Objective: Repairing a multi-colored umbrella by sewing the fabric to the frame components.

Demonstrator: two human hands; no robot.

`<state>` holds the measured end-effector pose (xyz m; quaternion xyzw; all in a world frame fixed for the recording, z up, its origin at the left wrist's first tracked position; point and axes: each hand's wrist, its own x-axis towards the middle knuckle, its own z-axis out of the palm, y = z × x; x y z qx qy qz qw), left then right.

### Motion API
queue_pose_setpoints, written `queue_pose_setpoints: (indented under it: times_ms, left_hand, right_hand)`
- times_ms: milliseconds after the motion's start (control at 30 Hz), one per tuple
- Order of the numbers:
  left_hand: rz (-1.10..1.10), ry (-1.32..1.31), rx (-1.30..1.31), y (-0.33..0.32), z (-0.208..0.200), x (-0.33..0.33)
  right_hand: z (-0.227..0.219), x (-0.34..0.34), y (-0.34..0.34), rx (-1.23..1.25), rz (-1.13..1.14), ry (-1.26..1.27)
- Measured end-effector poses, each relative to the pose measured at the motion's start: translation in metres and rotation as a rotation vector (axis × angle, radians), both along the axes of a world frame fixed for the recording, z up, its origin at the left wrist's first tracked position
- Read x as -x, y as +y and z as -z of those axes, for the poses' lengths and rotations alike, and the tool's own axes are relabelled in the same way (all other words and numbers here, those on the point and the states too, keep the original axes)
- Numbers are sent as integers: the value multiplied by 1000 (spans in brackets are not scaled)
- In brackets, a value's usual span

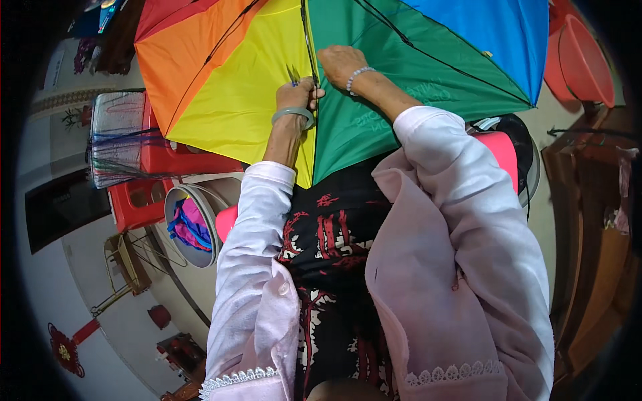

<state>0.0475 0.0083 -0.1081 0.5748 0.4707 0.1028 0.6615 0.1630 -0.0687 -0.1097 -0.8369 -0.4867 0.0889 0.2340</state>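
Observation:
A rainbow umbrella (234, 100) is spread across my lap, its dark ribs showing along the panels. My left hand (298, 95) is closed at the rib between the yellow and green panels, fingertips pinching there. Small pointed thread snips (293, 75) with a bit of blue poke out of that hand. Just right of the rib, over the green panel, my right hand (341, 65) is closed with its knuckles up. Whatever its fingers hold is hidden. A jade-like bangle (293, 115) circles my left wrist, and a beaded bracelet (360, 75) my right.
On the left, a red plastic stool (190, 159) stands beside a clear-wrapped bundle (115, 140). Below it, a pale bucket (212, 230) contains blue and pink cloth. A red basin (578, 63) is at the upper right, near brown wooden furniture (588, 200).

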Motion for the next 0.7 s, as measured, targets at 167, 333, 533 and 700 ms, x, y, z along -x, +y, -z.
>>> queue_pose_setpoints:
  times_ms: [167, 333, 533, 700]
  left_hand:
    - [-1, -14, 42, -1, 0, -1]
    - [-22, -35, 71, -1, -1, -2]
    - [-10, -96, 111, 3, 2, -2]
    - [-51, -121, 132, 3, 8, -2]
  right_hand:
    - [-6, 0, -4, 81, -56, 62]
    - [-7, -1, -4, 105, -116, 87]
    - [9, -1, 7, 74, -146, 82]
    - [17, 3, 10, -36, -118, 143]
